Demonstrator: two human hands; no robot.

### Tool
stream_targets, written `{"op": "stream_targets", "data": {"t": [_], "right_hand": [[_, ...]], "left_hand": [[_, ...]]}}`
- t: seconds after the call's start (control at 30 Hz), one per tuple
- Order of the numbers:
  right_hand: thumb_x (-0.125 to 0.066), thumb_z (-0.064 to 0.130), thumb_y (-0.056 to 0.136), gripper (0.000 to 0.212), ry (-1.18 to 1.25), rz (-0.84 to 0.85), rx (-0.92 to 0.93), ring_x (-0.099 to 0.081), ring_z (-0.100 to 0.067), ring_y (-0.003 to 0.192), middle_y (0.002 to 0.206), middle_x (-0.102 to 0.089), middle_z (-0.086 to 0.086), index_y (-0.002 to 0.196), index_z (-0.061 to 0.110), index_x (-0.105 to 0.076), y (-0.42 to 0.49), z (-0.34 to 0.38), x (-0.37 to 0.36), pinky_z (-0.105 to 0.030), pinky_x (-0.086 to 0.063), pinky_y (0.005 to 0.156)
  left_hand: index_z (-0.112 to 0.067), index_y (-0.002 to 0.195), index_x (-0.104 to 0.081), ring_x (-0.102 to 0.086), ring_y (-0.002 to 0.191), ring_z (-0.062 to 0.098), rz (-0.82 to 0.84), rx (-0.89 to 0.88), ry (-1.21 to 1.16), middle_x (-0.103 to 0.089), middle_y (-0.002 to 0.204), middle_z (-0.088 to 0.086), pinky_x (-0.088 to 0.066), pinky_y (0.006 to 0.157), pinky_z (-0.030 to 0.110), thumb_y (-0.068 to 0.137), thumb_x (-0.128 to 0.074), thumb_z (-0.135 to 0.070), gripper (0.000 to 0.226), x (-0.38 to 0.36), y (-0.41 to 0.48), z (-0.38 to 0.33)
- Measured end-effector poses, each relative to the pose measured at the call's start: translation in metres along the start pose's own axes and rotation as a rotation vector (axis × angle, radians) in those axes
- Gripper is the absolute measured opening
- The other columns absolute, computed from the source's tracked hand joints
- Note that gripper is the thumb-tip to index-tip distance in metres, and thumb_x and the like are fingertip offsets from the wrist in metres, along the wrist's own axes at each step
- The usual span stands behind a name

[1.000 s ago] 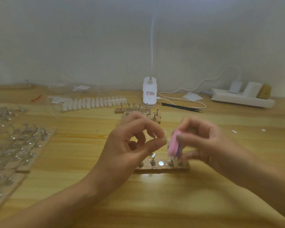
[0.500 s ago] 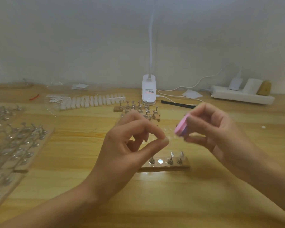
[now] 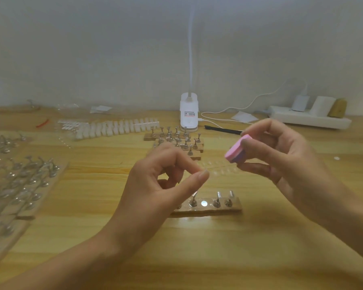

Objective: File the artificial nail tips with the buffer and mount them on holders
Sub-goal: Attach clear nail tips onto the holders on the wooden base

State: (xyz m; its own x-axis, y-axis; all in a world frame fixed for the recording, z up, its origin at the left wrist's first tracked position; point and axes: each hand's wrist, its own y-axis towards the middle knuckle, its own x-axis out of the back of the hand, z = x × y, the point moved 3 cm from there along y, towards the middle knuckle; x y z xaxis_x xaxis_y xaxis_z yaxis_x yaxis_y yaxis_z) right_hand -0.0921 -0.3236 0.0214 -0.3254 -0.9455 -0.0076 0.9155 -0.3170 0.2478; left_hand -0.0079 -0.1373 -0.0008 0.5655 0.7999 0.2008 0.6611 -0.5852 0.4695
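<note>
A: Starting with the biggest thing, what is there?
B: The wooden table [image 3: 197, 258]. Above it, the left hand [image 3: 155, 185] pinches thumb to forefinger; whether a nail tip sits between them cannot be told.
A: And the right hand [image 3: 285, 164]?
B: Raised above the holder strip [image 3: 208, 210] on the table, it grips the pink buffer [image 3: 236, 150].

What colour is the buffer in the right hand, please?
Pink over a purple layer, seen in the head view: buffer.

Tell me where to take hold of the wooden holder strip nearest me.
Pinch the wooden strip at its exposed right end, across the front and back edges, coming from the right. It lies flat, and upright metal holders crowd its top; its left end is hidden.
</note>
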Motion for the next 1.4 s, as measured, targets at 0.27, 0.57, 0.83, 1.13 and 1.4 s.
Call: {"op": "stream_targets", "data": {"t": [0.27,0.57,0.83,1.13,1.4], "right_hand": [[-0.078,0.029,0.077,0.025,-0.009,-0.048,0.103,-0.075,-0.023,0.079,0.086,-0.076,-0.011,0.086,0.013,-0.061,0.001,0.006,0.004,-0.025,-0.058,0.067],[-0.071,0.029,0.084,0.02,-0.069,-0.048,0.177,-0.075,-0.025,0.085,0.09,-0.076,-0.01,0.089,0.013,-0.059,0.0,0.011,0.009,-0.025,-0.059,0.071],[-0.075,0.027,0.081,0.021,-0.088,-0.05,0.188,-0.075,-0.024,0.083,0.087,-0.076,-0.01,0.089,0.012,-0.061,-0.001,0.01,0.008,-0.026,-0.059,0.07],[-0.076,0.019,0.079,0.018,-0.141,0.069,0.151,-0.075,-0.026,0.077,0.083,-0.076,-0.011,0.087,0.009,-0.062,-0.005,0.004,0.0,-0.028,-0.059,0.068],[-0.077,0.023,0.077,0.021,-0.152,0.058,0.13,-0.075,-0.026,0.078,0.083,-0.076,-0.011,0.086,0.01,-0.063,-0.003,0.006,0.004,-0.033,-0.062,0.069]], "left_hand": [[-0.027,0.065,-0.064,-0.045,0.057,0.004,0.061,0.151,-0.096,-0.044,0.058,-0.008,-0.04,0.056,0.01,0.075,-0.077,-0.035,0.018,-0.003,0.001,0.007],[-0.027,0.07,-0.066,-0.048,0.065,0.009,0.073,0.086,-0.039,-0.04,0.065,0.001,-0.044,0.062,0.015,0.075,-0.077,-0.037,0.016,0.0,0.005,0.002],[-0.029,0.076,-0.068,-0.047,0.067,0.005,0.085,0.029,0.058,-0.046,0.07,-0.01,-0.043,0.059,0.022,0.077,-0.072,-0.043,0.014,-0.002,-0.001,0.001],[-0.028,0.078,-0.066,-0.047,0.069,0.007,0.101,-0.051,0.117,-0.047,0.077,-0.012,-0.044,0.053,0.03,0.079,-0.067,-0.042,0.014,-0.006,-0.002,-0.003],[-0.028,0.078,-0.064,-0.047,0.066,0.009,0.091,-0.098,0.159,-0.047,0.077,-0.008,-0.043,0.051,0.03,0.082,-0.066,-0.038,0.012,-0.01,-0.003,-0.004]]}}
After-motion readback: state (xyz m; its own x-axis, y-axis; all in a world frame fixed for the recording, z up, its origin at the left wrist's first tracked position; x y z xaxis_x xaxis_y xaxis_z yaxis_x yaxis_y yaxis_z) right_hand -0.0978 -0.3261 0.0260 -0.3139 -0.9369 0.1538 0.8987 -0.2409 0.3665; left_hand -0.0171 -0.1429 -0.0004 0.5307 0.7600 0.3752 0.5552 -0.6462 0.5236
